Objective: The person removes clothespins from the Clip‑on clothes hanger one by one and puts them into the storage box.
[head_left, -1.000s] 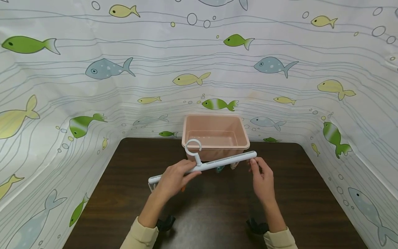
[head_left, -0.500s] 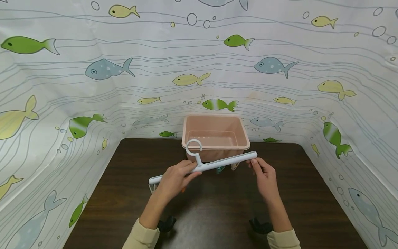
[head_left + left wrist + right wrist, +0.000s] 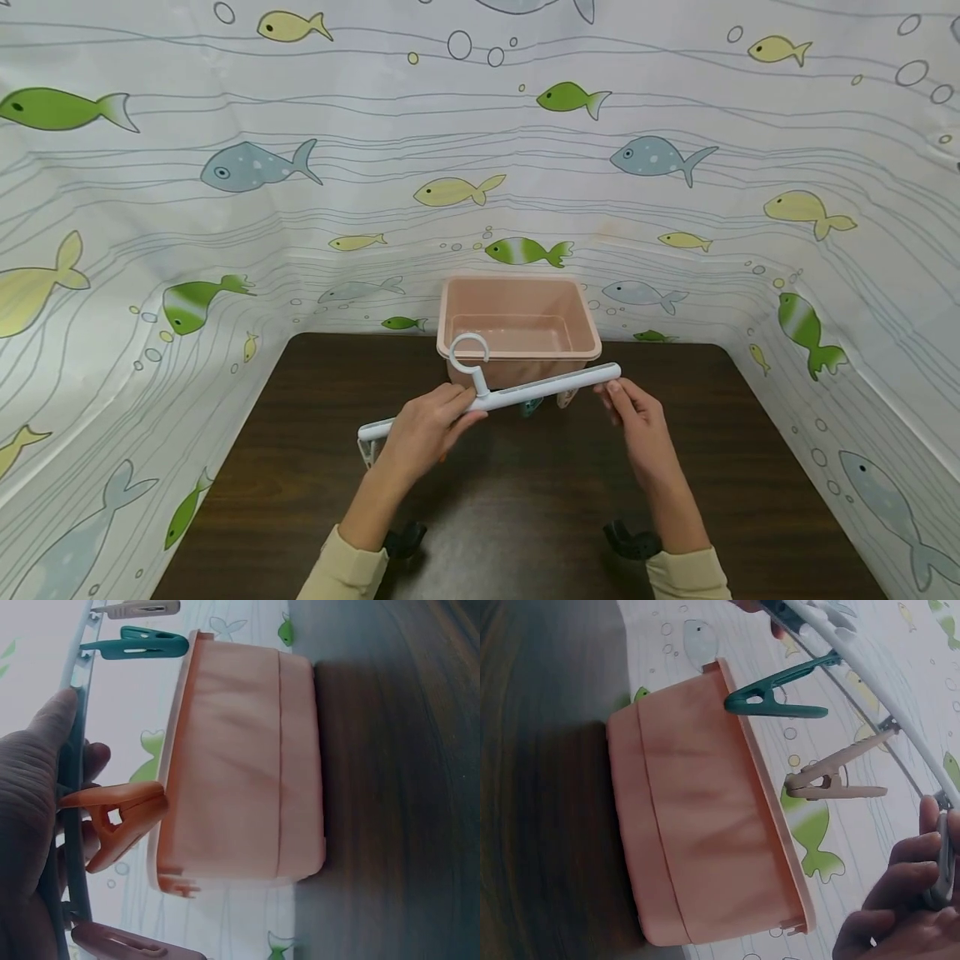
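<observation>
My left hand (image 3: 422, 433) grips a white clip hanger (image 3: 551, 387) around its bar, left of the round hook. The hanger is held above the table, its right end higher. At that end my right hand (image 3: 637, 417) pinches a grey clothespin (image 3: 940, 874) attached to the bar. Hanging from the bar between my hands are a teal clothespin (image 3: 769, 697) and a beige clothespin (image 3: 836, 772). An orange clothespin (image 3: 120, 814) hangs by my left fingers, with a dull pink clothespin (image 3: 135, 943) beyond it. A pale clothespin (image 3: 367, 452) shows below the left end.
A pink plastic basin (image 3: 517, 357) stands at the back of the dark wooden table (image 3: 517, 517), just behind the hanger. A white sheet (image 3: 450, 125) printed with fish rises behind and along both sides. Black straps (image 3: 405, 540) are at both wrists.
My right hand has shifted slightly to the right and its forearm has swung outward. The hanger and my left hand stay almost where they were.
</observation>
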The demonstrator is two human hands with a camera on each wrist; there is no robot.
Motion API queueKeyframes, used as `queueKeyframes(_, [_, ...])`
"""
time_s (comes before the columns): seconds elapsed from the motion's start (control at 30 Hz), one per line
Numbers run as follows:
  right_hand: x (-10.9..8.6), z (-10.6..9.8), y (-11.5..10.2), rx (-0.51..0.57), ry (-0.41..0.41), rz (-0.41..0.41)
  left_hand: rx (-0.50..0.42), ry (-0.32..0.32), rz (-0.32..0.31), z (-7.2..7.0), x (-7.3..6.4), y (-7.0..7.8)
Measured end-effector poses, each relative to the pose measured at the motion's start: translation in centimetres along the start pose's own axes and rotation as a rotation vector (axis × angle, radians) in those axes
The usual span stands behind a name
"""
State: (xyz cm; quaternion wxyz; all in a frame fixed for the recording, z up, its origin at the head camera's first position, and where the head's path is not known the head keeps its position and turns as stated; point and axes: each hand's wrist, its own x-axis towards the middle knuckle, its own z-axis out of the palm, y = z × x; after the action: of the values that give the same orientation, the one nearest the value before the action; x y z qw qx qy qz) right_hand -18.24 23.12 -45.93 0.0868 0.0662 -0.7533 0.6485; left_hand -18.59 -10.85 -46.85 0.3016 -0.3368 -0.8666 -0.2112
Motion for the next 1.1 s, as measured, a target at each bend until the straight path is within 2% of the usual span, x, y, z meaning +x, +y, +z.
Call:
queueKeyframes(0.17, [-0.05,-0.55,0.40,0.185,-0.117,-0.027,0.037,0.013,0.040,0.04,0.05,0.00])
queueKeyframes(0.27, [-0.08,-0.65,0.45,0.238,-0.137,-0.022,0.048,0.037,0.071,0.06,0.14,-0.07])
queueKeyframes(0.4, [-0.08,-0.58,0.34,0.205,-0.124,-0.025,0.051,0.054,0.087,-0.07,0.24,-0.13])
queueKeyframes(0.57, [-0.10,-0.42,0.08,0.134,-0.104,-0.012,0.053,0.044,0.079,-0.21,0.19,-0.14])
queueKeyframes(0.8, [-0.09,-0.45,-0.17,0.053,-0.090,-0.037,-0.004,0.035,0.006,-0.59,-0.02,-0.16])
queueKeyframes(0.93, [-0.11,-0.42,-0.25,0.018,-0.078,-0.018,-0.025,0.042,-0.016,-0.76,-0.08,-0.34])
queueKeyframes(1.1, [-0.07,-0.28,-0.15,0.026,-0.129,-0.009,-0.034,0.054,-0.014,-0.89,-0.02,-0.47])
